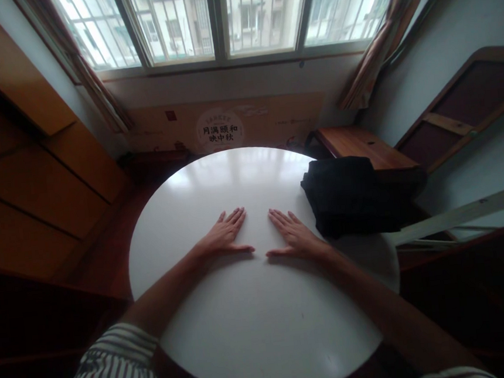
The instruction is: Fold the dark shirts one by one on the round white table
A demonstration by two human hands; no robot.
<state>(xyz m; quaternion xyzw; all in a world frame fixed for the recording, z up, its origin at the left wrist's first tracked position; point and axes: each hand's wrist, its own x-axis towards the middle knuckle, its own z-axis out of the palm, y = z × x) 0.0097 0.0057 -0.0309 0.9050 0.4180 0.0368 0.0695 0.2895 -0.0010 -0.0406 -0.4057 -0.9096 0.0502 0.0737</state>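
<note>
My left hand [226, 233] lies flat on the round white table [254, 318], fingers stretched forward and thumb out to the right. Mirroring it, my right hand [294, 234] rests palm down with its thumb pointing left. A small gap separates the two thumbs, and neither hand holds anything. Beyond my right hand, at the table's right edge, sits a folded black cloth [345, 195], possibly a garment; its kind is not clear. My right hand is nearest to it but does not touch it.
A wooden bench or low table [363, 144] stands behind the black cloth at the right. Wooden cabinets [28, 202] line the left wall. Barred windows [219, 21] with curtains [372, 55] are at the back, above a printed panel [254, 118]. A wooden frame [457, 112] leans at the right wall.
</note>
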